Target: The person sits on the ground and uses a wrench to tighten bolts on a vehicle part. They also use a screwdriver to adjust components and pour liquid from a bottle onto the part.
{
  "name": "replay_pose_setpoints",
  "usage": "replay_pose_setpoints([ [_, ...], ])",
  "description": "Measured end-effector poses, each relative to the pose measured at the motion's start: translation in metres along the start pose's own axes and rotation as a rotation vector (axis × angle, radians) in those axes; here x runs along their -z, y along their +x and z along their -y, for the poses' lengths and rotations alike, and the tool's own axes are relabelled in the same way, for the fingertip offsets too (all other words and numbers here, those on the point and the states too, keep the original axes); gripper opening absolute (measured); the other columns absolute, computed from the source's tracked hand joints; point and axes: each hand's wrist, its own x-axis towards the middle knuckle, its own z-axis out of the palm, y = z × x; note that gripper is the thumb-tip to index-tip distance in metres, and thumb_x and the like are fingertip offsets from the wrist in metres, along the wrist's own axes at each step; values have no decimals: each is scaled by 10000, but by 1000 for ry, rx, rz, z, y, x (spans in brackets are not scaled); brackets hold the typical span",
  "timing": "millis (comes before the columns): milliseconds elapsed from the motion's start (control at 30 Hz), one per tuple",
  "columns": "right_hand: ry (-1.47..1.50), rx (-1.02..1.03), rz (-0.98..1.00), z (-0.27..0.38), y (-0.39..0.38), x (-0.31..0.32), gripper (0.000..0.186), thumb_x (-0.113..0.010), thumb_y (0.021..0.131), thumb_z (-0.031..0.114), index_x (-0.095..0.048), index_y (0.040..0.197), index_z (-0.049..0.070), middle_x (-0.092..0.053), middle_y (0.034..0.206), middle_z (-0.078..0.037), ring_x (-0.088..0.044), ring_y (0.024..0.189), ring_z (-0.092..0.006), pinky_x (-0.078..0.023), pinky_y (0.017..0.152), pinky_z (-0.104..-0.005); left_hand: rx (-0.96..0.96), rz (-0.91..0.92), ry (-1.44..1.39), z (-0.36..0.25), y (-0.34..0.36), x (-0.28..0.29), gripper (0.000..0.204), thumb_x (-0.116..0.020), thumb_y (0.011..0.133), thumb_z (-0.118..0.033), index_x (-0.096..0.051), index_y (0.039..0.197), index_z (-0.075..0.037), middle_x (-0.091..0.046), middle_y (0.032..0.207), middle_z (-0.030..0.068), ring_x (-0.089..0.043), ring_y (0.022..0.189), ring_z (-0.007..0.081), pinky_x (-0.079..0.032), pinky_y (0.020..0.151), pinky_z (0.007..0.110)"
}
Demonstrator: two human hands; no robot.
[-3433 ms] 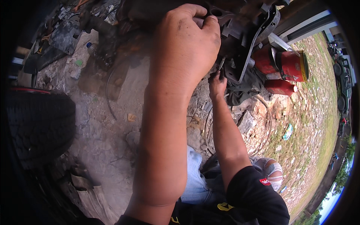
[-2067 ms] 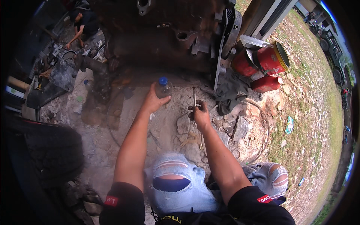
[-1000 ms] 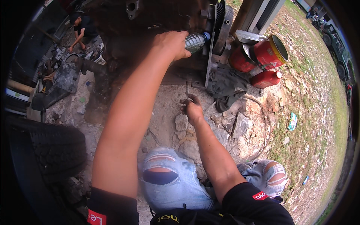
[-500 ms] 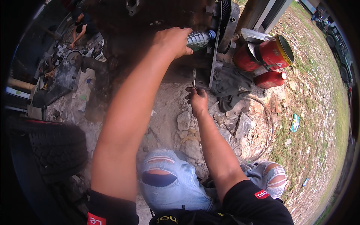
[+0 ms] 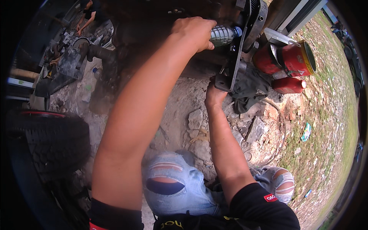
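Observation:
A clear ribbed plastic bottle with a blue cap lies nearly level beside a dark machine block. My left hand is closed round its base end, and the cap points right toward an upright metal bracket. Under the bracket's lower end is my right hand, its fingers largely hidden by the bracket's foot. A thin metal tool sticks up just above that hand, its kind too small to tell. Dark cloth hangs right of the bracket.
Red buckets and a red plastic bottle stand at the right. A black tyre is at lower left. Stones and a thin hose lie on the ground. Another person crouches among parts at far left.
The scene has shifted right in the picture. My right hand has moved up to the bracket's foot, which now covers its fingers. The left hand still grips the bottle.

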Motion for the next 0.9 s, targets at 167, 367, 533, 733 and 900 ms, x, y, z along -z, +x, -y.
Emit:
replay_pose_setpoints([
  [167,345,-275,-11,-2,-8,-1,92,-584,935,121,-550,849,116,-539,729,17,-485,592,-84,-371,501,-260,22,36,1,-3,-1,5,729,-803,767,-382,-507,1410,-210,-606,1314,70,-578,1215,275,-493,982,434],
  [367,60,14,5,-8,0,-11,127,-576,956,159,-547,844,107,-539,728,21,-459,570,-79,-353,489,-252,-22,-73,50,-1,-2,-1,456,-816,767,-347,-662,1166,-188,-701,1118,37,-659,1086,243,-542,867,403],
  [533,298,-216,-30,6,-20,-7,152,-565,986,176,-561,865,83,-555,739,10,-454,581,-68,-348,488,-254,-11,-20,116,-7,2,5,431,-825,753,-320,-693,1147,-208,-717,1095,34,-681,1048,238,-554,838,389],
  [733,128,-31,44,-14,-6,-3,142,-572,996,179,-570,909,67,-555,742,6,-456,592,-67,-350,500,-245,-22,-26,99,-11,-5,9,413,-819,761,-314,-693,1142,-216,-717,1087,28,-679,1052,231,-549,844,385],
  [900,304,-105,47,-3,-18,-7,137,-565,994,176,-577,921,61,-571,755,-2,-467,602,-72,-366,511,-249,15,100,80,-12,-12,11,677,-816,761,-343,-555,1369,-201,-644,1236,81,-610,1174,273,-515,948,436],
])
